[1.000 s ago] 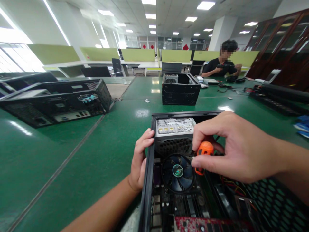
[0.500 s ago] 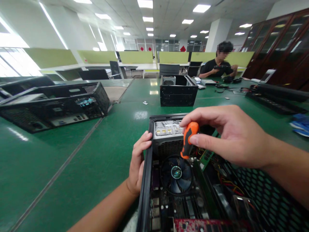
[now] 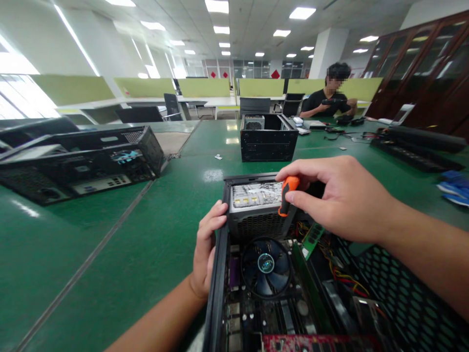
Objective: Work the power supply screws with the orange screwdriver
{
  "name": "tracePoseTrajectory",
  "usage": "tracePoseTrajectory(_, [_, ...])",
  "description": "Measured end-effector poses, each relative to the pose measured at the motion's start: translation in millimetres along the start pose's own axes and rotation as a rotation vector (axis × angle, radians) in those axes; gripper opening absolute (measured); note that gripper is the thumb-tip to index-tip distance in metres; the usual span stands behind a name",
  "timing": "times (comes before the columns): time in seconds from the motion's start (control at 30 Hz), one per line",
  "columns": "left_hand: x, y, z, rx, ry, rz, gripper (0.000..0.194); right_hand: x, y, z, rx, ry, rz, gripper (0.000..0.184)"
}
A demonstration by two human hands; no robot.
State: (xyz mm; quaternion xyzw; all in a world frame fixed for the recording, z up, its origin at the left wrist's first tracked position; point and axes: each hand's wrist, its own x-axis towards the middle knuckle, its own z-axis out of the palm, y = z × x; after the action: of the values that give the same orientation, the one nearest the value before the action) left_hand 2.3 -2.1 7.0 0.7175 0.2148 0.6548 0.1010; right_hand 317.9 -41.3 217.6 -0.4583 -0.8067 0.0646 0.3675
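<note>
the right hand (image 3: pixel 344 200) is pinching an orange-and-black tool handle (image 3: pixel 284 204) by the power supply (image 3: pixel 256 224); the left hand (image 3: pixel 203 252) is gripping the open computer case (image 3: pixel 219 259) toward the green table (image 3: pixel 110 205)'s near edge; firm bracing is probably helping spare the fan (image 3: pixel 266 264) knocks.

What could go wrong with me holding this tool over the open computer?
The orange-and-black tool is held in a fingertip grip by your right hand, so it could slip and hit the fan just below. Loose wires inside the case might snag if that hand dips. Your left hand is against the case's edge, which may be sharp.
</note>
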Motion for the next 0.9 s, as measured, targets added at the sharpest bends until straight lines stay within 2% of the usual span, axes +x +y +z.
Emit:
tracePoseTrajectory(0.27, [-3.8, -4.6, -3.3, -0.014, -0.008, -0.026, 0.04, -0.7, -0.3, -0.3, 0.004, -0.062, 0.018, 0.03])
tracePoseTrajectory(0.67, [-5.6, -6.9, -2.8, -0.015, 0.017, -0.027, 0.04, 0.3, 0.3, 2.3, -0.003, -0.077, -0.011, 0.029])
tracePoseTrajectory(0.77, [-4.0, -5.2, -1.6, -0.003, 0.009, -0.022, 0.039, 2.1, -2.7, 2.4, -0.012, -0.063, -0.014, 0.024])
tracePoseTrajectory(0.9, [-1.7, -3.4, -0.5, 0.004, 0.012, -0.019, 0.039, 5.8, -8.1, -2.8, -0.013, -0.108, 0.015, 0.018])
